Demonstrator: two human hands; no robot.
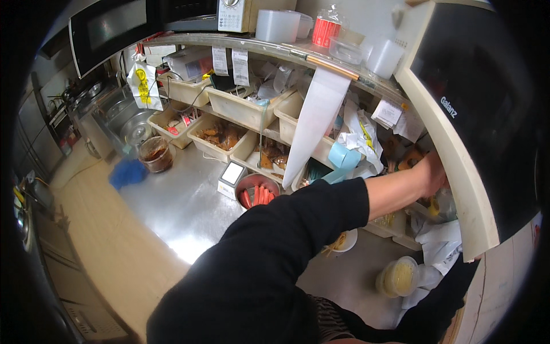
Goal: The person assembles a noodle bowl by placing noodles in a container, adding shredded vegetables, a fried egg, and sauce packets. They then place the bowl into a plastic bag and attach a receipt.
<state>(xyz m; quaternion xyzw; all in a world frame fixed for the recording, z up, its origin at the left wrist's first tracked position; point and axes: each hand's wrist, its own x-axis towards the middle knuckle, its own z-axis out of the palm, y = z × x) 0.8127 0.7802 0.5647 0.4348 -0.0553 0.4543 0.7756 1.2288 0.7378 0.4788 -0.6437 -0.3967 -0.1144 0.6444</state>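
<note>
**A cramped kitchen corner, with my left arm reaching across a steel desk into the shelving at right**

Shelves crowded with cream bins (pixel 243 109) curve above the metal desk (pixel 166 206). My left forearm, in a black sleeve, runs from lower left up to the right, straight across the middle of the view. At its end, my left grip (pixel 433 174) is among the shelved goods, beside the pale edge of a large black-fronted appliance (pixel 487 114). That edge hides my fingers, so I cannot tell whether they are spread, pressed together or pinching something.

The nearest things flank the grip: brown-orange packages (pixel 410 157) sit just to its left, and a clear plastic bundle with a yellow part (pixel 444 205) lies just below it. Both are partly covered; the bundle's long axis cannot be made out. My left grip is the nearer one that shows. My right sleeve (pixel 438 307) is low at the right, its hand out of sight.

Below and left of the grip, well apart from it, a round tub (pixel 399 277) with pale yellow contents stands on the desk. Farther left, beyond my sleeve, red sticks (pixel 260 196) lie in a metal bowl (pixel 245 182).
</note>
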